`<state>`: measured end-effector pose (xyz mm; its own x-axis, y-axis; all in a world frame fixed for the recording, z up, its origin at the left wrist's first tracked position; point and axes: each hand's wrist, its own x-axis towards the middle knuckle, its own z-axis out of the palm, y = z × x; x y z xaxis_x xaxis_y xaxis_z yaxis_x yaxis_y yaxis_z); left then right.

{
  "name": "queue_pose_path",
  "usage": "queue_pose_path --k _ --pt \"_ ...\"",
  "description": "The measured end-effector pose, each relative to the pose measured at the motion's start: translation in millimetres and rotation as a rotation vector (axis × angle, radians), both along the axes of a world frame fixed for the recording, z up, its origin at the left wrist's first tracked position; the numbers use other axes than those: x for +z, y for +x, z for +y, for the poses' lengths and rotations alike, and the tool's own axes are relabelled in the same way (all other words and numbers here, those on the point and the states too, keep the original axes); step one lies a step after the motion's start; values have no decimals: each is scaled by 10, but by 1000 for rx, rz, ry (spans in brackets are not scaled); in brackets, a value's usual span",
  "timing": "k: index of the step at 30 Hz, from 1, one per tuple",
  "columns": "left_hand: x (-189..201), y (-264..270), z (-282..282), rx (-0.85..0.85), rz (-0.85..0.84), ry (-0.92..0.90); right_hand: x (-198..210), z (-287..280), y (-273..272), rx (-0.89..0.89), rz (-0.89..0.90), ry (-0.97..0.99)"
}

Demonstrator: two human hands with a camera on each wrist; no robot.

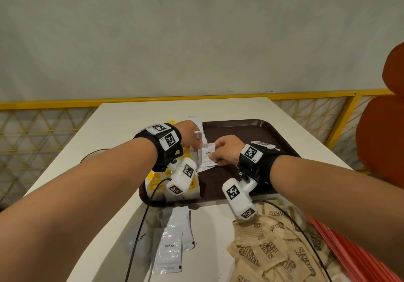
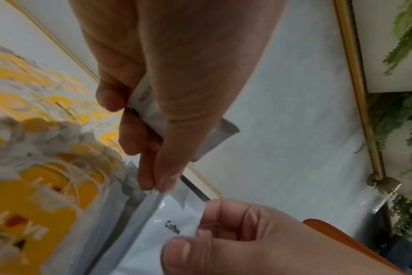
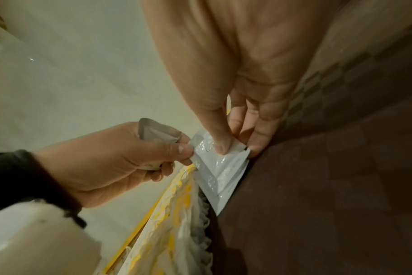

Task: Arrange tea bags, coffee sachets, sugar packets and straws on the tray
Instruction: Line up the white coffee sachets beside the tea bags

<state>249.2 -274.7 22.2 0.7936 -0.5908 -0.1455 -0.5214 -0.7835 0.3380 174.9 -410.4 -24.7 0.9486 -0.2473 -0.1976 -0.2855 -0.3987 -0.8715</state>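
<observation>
Sachet [image 1: 207, 155] marked "Coffee" sits over the tray [image 1: 244, 126], standing on its edge against the white row of sachets beside the tea bags [image 1: 172, 185]; both hands are on it. The right hand [image 1: 225, 150] pinches its near side, thumb on the glossy face and fingers [image 3: 259, 141] behind, so the sachet lies at the very tip of that grip, not in the palm; the left hand [image 1: 189, 138] nips the upper corner between thumb and forefinger, and its other fingers are curled round a further sachet [image 2: 148, 104] folded into the palm. I judge the sachet to be light and thin, a glossy film that will slide between dry fingers and buckle if pressed mid-face; the sealed edges are the stiffest part, so a hold by a corner or along a seam should steer it best, with little squeeze needed. It seems unlikely to break, though a hard crease could spoil the neat row. The powder inside may shift and let it flop, so lowering it upright against its neighbours looks wiser than dropping it. More sachets [image 1: 168, 246] lie on the bench [image 1: 122, 115] near the person, just beside the sugar packets [image 1: 273, 251]; red straws [image 1: 349, 257] lie at the right edge, all well apart from the grips and not yet on the tray.
</observation>
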Motion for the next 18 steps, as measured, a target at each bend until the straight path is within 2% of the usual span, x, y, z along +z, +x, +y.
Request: queue_pose_path --k 6,10,18 --pt "6 60 22 -57 -88 91 32 -57 15 3 26 -3" --pt "-53 127 23 -42 -132 175 77 -96 -33 73 102 43" --pt "-157 113 -98 -16 -194 267 13 -41 2 74 96 -56"
